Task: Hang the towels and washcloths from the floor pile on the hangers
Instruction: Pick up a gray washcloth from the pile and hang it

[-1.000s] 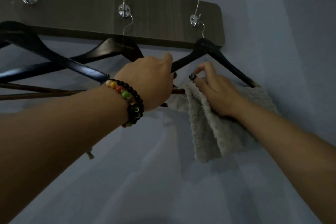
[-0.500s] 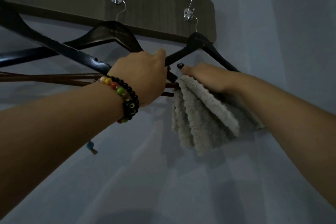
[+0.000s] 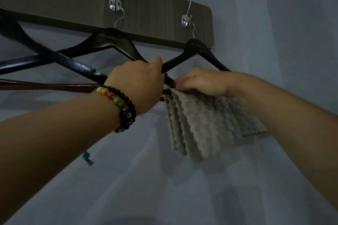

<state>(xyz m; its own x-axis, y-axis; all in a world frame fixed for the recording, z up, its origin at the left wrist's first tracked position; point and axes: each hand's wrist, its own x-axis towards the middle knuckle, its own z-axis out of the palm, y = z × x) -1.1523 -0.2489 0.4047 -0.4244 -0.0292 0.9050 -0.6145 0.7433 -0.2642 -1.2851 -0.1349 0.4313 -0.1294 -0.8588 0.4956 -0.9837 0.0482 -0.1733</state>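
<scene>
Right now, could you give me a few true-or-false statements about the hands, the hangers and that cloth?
1. A grey washcloth hangs over the bar of the right-most hanger. True.
2. The left hand wears a beaded bracelet at the wrist. True.
3. The right hand hangs free, away from the cloth. False: it rests on the top of the washcloth at the bar.
4. The hangers hang from a rail. False: they hang from metal hooks on a wooden board.
5. The left hand grips the hanger. True.
</scene>
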